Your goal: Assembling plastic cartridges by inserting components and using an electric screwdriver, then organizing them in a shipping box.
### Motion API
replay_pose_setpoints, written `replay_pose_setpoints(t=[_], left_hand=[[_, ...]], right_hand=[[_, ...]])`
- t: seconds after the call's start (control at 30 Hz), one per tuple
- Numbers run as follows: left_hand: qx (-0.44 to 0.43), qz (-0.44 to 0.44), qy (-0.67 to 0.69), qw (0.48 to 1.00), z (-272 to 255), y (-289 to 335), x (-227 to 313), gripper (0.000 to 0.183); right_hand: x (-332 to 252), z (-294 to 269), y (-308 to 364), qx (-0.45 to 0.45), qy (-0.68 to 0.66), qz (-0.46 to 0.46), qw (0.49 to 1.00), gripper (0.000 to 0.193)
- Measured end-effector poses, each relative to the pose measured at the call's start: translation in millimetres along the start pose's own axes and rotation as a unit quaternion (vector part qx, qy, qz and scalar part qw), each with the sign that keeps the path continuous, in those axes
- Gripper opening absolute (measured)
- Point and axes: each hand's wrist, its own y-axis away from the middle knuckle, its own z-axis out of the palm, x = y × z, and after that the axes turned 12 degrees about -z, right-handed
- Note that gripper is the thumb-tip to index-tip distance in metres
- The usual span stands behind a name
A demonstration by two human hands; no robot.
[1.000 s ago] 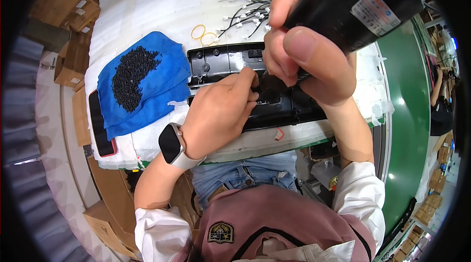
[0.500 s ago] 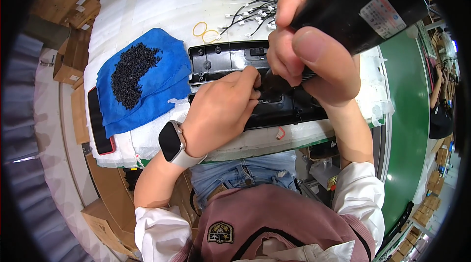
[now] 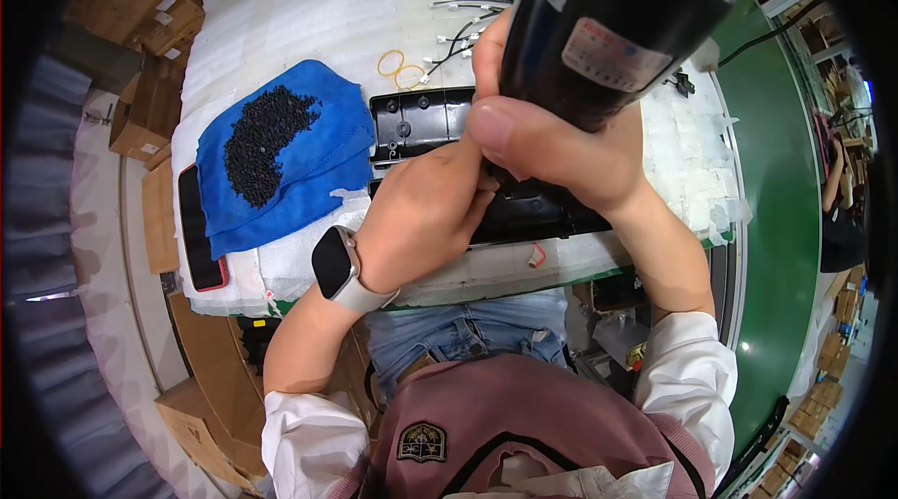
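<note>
My right hand (image 3: pixel 571 148) is wrapped round a thick black electric screwdriver (image 3: pixel 613 50), held upright and tilted, its lower end hidden behind my fingers. Close against it, my left hand (image 3: pixel 426 195) is closed, fingertips together at the tool's lower end; whatever they pinch is hidden. Both hands are over two black plastic housing parts: the far part (image 3: pixel 412 111) shows moulded bosses, while the near part (image 3: pixel 524 218) is largely covered by my hands. To the left, a heap of small black screws (image 3: pixel 257 148) lies on a folded blue cloth (image 3: pixel 323 148).
A phone (image 3: pixel 198 242) lies partly beside the cloth at the table's left edge. Farther back are yellow rubber bands (image 3: pixel 402 71) and black cables with white connectors (image 3: pixel 463 31). A small red-edged piece (image 3: pixel 536 256) sits near the front edge. A black cord (image 3: pixel 772 36) hangs at the right.
My right hand and the electric screwdriver have moved left and toward me, now meeting my left hand. My left hand stays nearly in place over the housing parts.
</note>
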Motion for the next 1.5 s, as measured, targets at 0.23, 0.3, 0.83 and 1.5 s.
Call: replay_pose_setpoints(t=[0.23,0.3,0.83,1.5], left_hand=[[0.011,-0.002,-0.036,0.999,-15,1,10,0.025],[0.034,-0.082,0.102,0.991,-30,6,7,0.031],[0.302,-0.22,-0.353,0.858,-96,49,-89,0.016],[0.327,-0.285,-0.377,0.818,-98,53,-91,0.013]], right_hand=[[2,-3,8,0.016,-0.039,-0.068,0.997,0.026],[-4,-20,8,-0.011,-0.075,-0.063,0.995,0.035],[-7,-30,4,0.01,-0.096,-0.078,0.992,0.038],[-9,-29,4,0.035,-0.089,-0.088,0.992,0.038]])
